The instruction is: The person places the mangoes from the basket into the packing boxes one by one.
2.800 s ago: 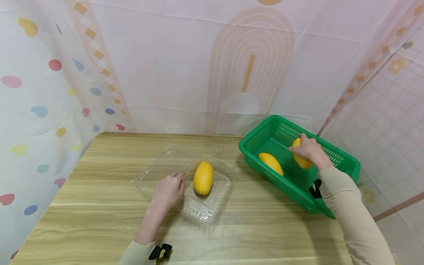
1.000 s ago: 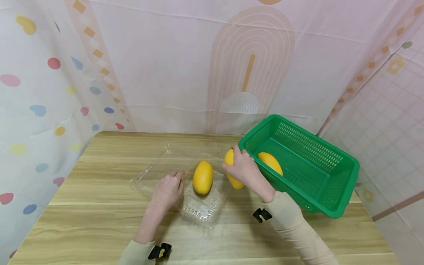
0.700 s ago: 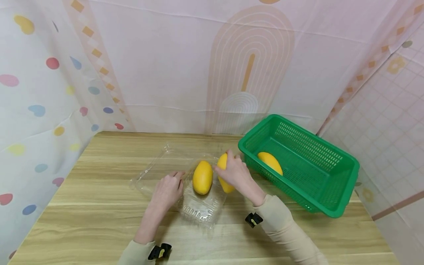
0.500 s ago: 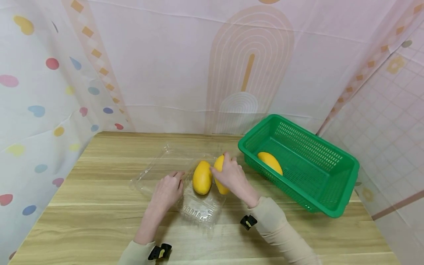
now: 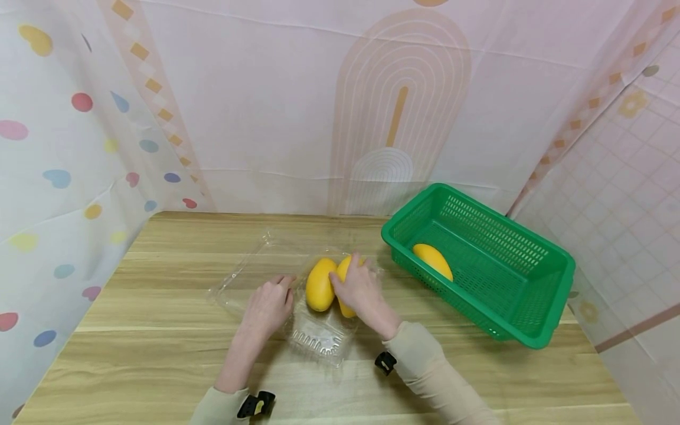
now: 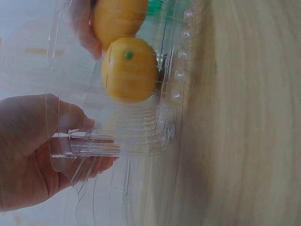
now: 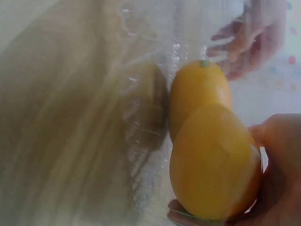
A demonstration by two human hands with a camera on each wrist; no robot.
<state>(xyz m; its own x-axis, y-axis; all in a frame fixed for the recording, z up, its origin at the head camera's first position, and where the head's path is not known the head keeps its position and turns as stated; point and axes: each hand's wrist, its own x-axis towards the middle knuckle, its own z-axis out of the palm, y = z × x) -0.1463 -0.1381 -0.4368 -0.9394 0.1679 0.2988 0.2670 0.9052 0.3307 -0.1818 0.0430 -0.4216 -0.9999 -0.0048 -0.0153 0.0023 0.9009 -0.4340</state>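
My right hand [image 5: 363,292] grips a yellow mango [image 7: 214,165], thumb on one side and fingers on the other. It holds this mango at the right side of a clear plastic clamshell container [image 5: 317,343], close against another mango [image 5: 321,284] lying inside. In the right wrist view the held fruit partly covers the one behind it. My left hand [image 5: 268,304] pinches the container's left edge, where the raised lid [image 5: 245,268] joins it; the left wrist view shows thumb and fingers on either side of the plastic.
A green perforated basket [image 5: 558,289] stands at the right rear of the wooden table [image 5: 159,354], with one mango [image 5: 433,261] in its left end. A patterned cloth [image 5: 265,118] hangs along the table's back and sides.
My right hand lifted a mango from the green basket, carried it left over the rim and brought it down beside the mango in the container. My left hand stayed at the container's edge.
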